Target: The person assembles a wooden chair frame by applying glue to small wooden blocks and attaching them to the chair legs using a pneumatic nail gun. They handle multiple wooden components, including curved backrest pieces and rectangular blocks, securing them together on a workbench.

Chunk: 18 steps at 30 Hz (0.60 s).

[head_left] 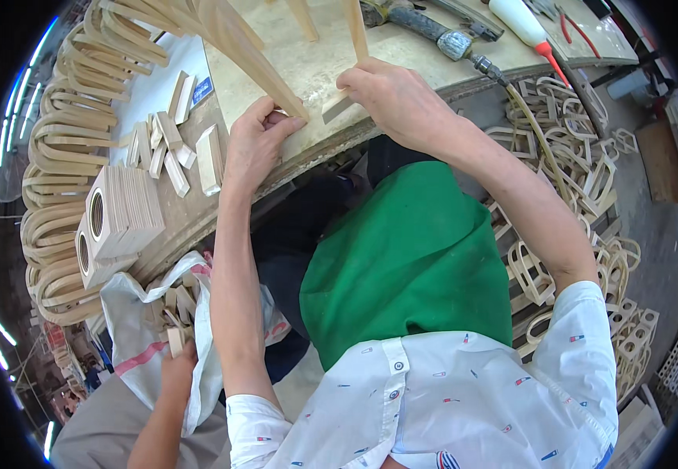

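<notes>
A pale wooden frame with several slender legs (255, 64) stands on the worn workbench (257, 39) in front of me. My left hand (255, 144) is closed around the foot of its nearest leg, thumb and fingers pinching the end near the bench edge. In my right hand (390, 98) is a small wooden block (338, 106), its end pointing toward my left hand. Another leg (355, 30) of the frame comes down just behind my right fingers; whether they touch it, I cannot tell.
Loose wooden blocks (169, 131) and stacked boards with round holes (124, 211) lie left, beside rows of bent-wood pieces (69, 137). A co-worker's hand (179, 363) reaches into a white sack (132, 313). An air tool (425, 27), a white glue bottle (520, 22) and red-handled pliers (581, 35) lie right.
</notes>
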### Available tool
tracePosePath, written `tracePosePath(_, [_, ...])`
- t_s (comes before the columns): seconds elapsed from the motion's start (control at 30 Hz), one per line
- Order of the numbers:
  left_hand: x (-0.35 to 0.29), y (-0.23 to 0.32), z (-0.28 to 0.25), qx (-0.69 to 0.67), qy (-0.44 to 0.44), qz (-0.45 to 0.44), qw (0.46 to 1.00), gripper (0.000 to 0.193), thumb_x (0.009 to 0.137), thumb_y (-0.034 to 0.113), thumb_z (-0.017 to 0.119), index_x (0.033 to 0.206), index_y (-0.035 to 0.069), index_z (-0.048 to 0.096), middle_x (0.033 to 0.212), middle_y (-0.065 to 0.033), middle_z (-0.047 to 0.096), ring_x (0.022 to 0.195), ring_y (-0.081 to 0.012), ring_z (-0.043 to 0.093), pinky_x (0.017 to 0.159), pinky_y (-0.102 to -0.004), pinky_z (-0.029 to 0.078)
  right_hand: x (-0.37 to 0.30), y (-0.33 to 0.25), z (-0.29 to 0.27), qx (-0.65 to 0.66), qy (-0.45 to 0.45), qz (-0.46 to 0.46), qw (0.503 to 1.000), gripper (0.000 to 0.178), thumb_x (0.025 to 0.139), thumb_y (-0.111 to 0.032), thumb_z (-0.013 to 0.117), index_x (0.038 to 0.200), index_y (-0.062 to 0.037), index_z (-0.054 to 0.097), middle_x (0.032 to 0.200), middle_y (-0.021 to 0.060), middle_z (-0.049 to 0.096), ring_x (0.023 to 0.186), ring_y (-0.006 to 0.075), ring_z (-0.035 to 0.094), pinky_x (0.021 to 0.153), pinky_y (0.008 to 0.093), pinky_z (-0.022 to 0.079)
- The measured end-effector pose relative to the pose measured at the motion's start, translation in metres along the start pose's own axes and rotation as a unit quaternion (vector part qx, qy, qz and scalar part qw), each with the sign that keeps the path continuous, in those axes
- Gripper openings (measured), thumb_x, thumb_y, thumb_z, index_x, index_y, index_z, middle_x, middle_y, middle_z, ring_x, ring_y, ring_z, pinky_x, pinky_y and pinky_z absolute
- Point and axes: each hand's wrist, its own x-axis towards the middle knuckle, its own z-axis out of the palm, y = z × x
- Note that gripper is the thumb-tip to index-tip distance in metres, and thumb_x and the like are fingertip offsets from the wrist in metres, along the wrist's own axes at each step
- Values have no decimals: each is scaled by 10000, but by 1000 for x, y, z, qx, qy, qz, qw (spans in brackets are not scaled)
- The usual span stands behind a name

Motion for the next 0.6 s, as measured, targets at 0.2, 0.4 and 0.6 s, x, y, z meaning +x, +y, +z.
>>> tracePosePath(0.2, [2, -5, 0, -56, -6, 34, 998, 189, 800, 63, 691, 980, 8, 678, 749, 5, 609, 680, -63, 506, 633, -236, 416, 6, -3, 14, 3, -4, 21, 1000, 108, 811, -33, 601, 908, 10, 623, 895, 173, 607, 849, 377, 622, 738, 445, 505])
tracePosePath(0.4, [3, -4, 8, -36, -26, 28, 999, 217, 802, 42, 682, 1013, -5, 672, 766, -4, 613, 709, -70, 517, 670, -238, 429, 4, -2, 13, -18, -14, 44, 999, 163, 858, -99, 613, 971, 14, 643, 939, 149, 623, 870, 347, 625, 753, 423, 501])
tracePosePath(0.6, [3, -5, 9, -78, -35, 19, 996, 234, 798, 10, 680, 1031, -4, 666, 792, 7, 610, 728, -72, 523, 694, -235, 441, 4, 4, 20, -20, 26, 14, 999, 151, 841, -73, 625, 965, 10, 644, 928, 137, 624, 851, 339, 631, 732, 414, 513])
